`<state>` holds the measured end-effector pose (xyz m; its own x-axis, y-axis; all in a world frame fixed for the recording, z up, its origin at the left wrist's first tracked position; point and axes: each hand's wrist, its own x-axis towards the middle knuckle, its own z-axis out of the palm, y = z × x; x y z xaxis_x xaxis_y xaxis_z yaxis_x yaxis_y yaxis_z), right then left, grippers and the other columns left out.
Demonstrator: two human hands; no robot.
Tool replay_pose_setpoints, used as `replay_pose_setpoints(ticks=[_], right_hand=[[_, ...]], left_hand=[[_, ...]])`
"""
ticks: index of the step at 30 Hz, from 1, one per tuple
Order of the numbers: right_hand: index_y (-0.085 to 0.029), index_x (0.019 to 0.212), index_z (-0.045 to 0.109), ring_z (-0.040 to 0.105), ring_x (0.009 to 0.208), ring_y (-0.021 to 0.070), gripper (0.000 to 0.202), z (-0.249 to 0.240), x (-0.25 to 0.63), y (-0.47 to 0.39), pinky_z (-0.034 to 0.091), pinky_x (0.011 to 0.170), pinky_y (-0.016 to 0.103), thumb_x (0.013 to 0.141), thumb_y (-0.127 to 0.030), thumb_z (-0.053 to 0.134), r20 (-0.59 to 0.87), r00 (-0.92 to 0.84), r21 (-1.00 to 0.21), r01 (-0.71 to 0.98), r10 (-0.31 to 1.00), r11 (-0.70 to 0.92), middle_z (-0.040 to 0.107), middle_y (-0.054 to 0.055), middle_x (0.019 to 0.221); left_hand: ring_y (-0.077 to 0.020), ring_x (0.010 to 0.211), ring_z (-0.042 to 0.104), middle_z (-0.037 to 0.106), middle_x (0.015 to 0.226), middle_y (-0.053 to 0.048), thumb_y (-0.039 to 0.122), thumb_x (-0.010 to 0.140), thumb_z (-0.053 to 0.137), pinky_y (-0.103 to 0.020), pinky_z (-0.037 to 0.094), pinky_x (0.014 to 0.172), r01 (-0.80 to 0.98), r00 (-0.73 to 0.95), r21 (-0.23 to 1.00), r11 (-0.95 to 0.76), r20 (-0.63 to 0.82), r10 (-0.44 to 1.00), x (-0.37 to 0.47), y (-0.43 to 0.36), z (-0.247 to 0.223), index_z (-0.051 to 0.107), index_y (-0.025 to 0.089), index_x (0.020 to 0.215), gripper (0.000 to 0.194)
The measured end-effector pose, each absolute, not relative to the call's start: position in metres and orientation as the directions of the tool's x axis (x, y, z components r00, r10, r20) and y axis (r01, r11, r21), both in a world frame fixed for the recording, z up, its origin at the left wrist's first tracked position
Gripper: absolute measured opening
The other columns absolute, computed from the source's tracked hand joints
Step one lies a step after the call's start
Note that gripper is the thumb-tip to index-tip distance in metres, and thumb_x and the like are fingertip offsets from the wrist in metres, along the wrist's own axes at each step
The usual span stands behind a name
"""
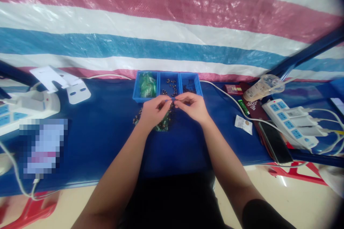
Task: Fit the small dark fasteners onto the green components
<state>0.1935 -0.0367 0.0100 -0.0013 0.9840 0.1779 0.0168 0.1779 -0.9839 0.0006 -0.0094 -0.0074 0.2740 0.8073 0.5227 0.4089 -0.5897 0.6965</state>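
My left hand [156, 110] and my right hand [192, 105] meet fingertip to fingertip just in front of the blue bins. Both have thumb and forefinger pinched together, and whatever small part lies between them is too tiny to name. Beneath the left hand rest small green pieces [163, 124] and several brassy bits [135, 118] on the blue table. Of the three bins, the left one [136, 96] holds green pieces in clear plastic. Small metal parts [172, 85] lie in the middle one, and dark thin pieces [189, 87] in the right one.
At right are a plastic drink cup [258, 89], a power strip [288, 121] with plugs, a dark phone [275, 143] and a small white packet [243, 124]. At left are a white stand [77, 91], another power strip [51, 105] and a blurred-out phone [48, 146]. Cables cross both sides.
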Motion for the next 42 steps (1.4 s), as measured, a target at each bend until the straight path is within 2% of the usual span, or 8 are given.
replay_pose_setpoints(ticks=[7,12,21,29,34,37,42], right_hand=[[-0.019,0.092,0.074,0.075,0.071,0.0164,0.025,0.0094,0.1944,-0.0368,0.062,0.068,0.031,0.075,-0.035,0.084,0.179,-0.003,-0.984,0.018,0.984,0.179,0.078,0.004,0.084],[-0.019,0.091,0.074,0.075,0.069,0.0161,0.023,0.0102,0.1943,-0.0364,0.061,0.066,0.031,0.076,-0.034,0.084,0.191,0.006,-0.981,0.031,0.982,0.191,0.078,0.004,0.083],[-0.019,0.092,0.074,0.075,0.07,0.0163,0.022,0.009,0.1944,-0.0368,0.061,0.067,0.03,0.077,-0.033,0.083,0.199,-0.001,-0.979,0.045,0.98,0.199,0.078,0.004,0.084],[-0.019,0.091,0.075,0.075,0.07,0.0164,0.024,0.0099,0.1936,-0.0377,0.061,0.067,0.03,0.077,-0.036,0.083,0.197,0.003,-0.978,0.064,0.98,0.197,0.078,0.005,0.084],[-0.019,0.091,0.075,0.075,0.07,0.0167,0.025,0.0118,0.1939,-0.0383,0.061,0.067,0.032,0.077,-0.038,0.083,0.192,0.006,-0.979,0.072,0.981,0.191,0.078,0.005,0.084],[-0.02,0.092,0.075,0.074,0.071,0.0171,0.026,0.0113,0.1944,-0.0379,0.061,0.068,0.033,0.077,-0.04,0.082,0.181,0.0,-0.98,0.081,0.983,0.181,0.078,0.005,0.085],[-0.02,0.091,0.076,0.069,0.068,0.0147,0.021,0.012,0.1946,-0.0384,0.058,0.066,0.031,0.081,-0.038,0.079,0.209,-0.019,-0.959,0.193,0.978,0.209,0.077,0.004,0.085]], left_hand=[[-0.0072,0.054,0.054,0.067,0.068,0.002,0.031,0.094,0.065,-0.019,0.044,0.057,0.408,0.292,0.699,-0.587,0.51,0.809,0.0008,-0.0105,-0.0053,0.073,0.019,0.096,0.015],[-0.0069,0.052,0.052,0.065,0.067,0.003,0.031,0.092,0.066,-0.019,0.044,0.055,0.383,0.289,0.705,-0.597,0.523,0.802,0.001,-0.0097,-0.0057,0.072,0.02,0.105,0.018],[-0.0079,0.054,0.055,0.067,0.068,0.002,0.033,0.095,0.064,-0.02,0.044,0.056,0.426,0.293,0.699,-0.575,0.495,0.818,0.0004,-0.0103,-0.0063,0.073,0.019,0.096,0.017],[-0.0077,0.055,0.056,0.068,0.068,0.002,0.033,0.095,0.063,-0.02,0.044,0.057,0.44,0.291,0.695,-0.569,0.488,0.822,0.001,-0.0106,-0.0041,0.074,0.019,0.095,0.017],[-0.0072,0.053,0.055,0.067,0.069,0.003,0.033,0.093,0.066,-0.02,0.045,0.057,0.396,0.279,0.712,-0.58,0.509,0.814,0.0012,-0.0102,-0.0063,0.073,0.02,0.105,0.019],[-0.0079,0.055,0.056,0.068,0.069,0.002,0.034,0.093,0.066,-0.02,0.046,0.057,0.399,0.28,0.707,-0.584,0.512,0.812,0.0011,-0.01,-0.0074,0.074,0.02,0.102,0.018],[-0.0088,0.057,0.06,0.073,0.073,0.0,0.035,0.094,0.067,-0.021,0.049,0.06,0.395,0.288,0.71,-0.583,0.507,0.812,0.0015,-0.0102,-0.0071,0.077,0.02,0.1,0.018]])
